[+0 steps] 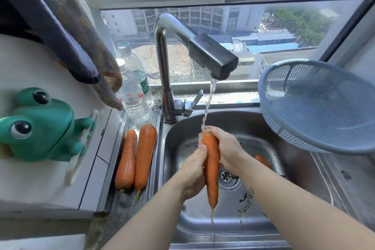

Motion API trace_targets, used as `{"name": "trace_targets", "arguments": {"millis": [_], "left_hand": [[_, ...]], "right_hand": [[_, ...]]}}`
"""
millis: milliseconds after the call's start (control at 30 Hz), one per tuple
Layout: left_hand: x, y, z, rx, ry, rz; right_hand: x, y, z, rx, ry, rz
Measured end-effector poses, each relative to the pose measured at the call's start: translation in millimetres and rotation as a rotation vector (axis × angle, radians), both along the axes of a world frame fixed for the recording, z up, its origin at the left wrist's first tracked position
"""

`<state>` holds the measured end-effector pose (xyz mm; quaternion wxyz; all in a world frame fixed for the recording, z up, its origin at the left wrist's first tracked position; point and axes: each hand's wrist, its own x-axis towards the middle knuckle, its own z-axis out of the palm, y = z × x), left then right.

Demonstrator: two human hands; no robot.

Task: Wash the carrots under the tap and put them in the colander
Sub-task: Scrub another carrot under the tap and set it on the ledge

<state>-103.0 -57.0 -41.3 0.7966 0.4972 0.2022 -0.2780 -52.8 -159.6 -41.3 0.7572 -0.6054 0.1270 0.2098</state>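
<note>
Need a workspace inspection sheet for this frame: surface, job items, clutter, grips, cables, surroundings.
surface: steel sink, wet; dark scraps near drain.
job's things: tap running onto held carrot; two ledge carrots left of sink; sink carrot partly hidden behind right forearm; colander empty, tilted, right of sink.
clutter: frog toy, two bottles, cloth.
grips: left hand and right hand both wrapped round held carrot.
cables: nothing seen.
surroundings: window, buildings outside.

A cloth (67, 32) hangs near two bottles (133, 95) and a green frog (38, 126).
</note>
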Motion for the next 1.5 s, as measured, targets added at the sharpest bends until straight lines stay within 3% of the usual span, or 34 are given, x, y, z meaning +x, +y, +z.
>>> {"name": "trace_targets", "arguments": {"millis": [200,333,433,567,667,833,933,1033,1100,1167,1233,1367,1500], "left_hand": [[8,-3,5,0.062,0.008,0.045],[3,-5,5,-0.047,0.103,0.126],[1,-2,4,-0.084,0.067,0.196],[5,6,-3,-0.083,0.029,0.263],[2,8,-4,0.025,0.001,0.229],[0,15,-10,0.431,-0.206,0.032],[8,17,-11,0.330,-0.182,0.121],[19,12,-18,0.395,-0.168,0.195],[25,5,-20,0.363,-0.030,0.369],[27,0,-16,0.193,0.134,0.491],[26,-4,-12,0.105,0.164,0.463],[15,-9,-10,0.155,-0.067,0.249],[8,-2,-16,0.254,-0.162,0.208]], "right_hand": [[-6,3,7,-0.114,-0.029,0.045],[-7,3,8,-0.174,-0.003,0.128],[-13,1,5,-0.159,-0.006,0.167],[-35,-8,-3,-0.133,0.112,0.445],[-43,-17,-5,-0.160,0.164,0.564],[-46,-21,4,-0.519,0.021,0.599],[-51,-21,16,-0.631,-0.128,0.678],[-57,-15,20,-0.779,-0.236,0.681],[-57,-11,16,-0.932,-0.291,0.694],[-56,-12,13,-1.005,-0.300,0.728],[-53,-17,16,-0.934,-0.226,0.732],[-49,-30,26,-0.679,0.036,0.648],[-54,-23,16,-0.825,-0.066,0.682]]}}
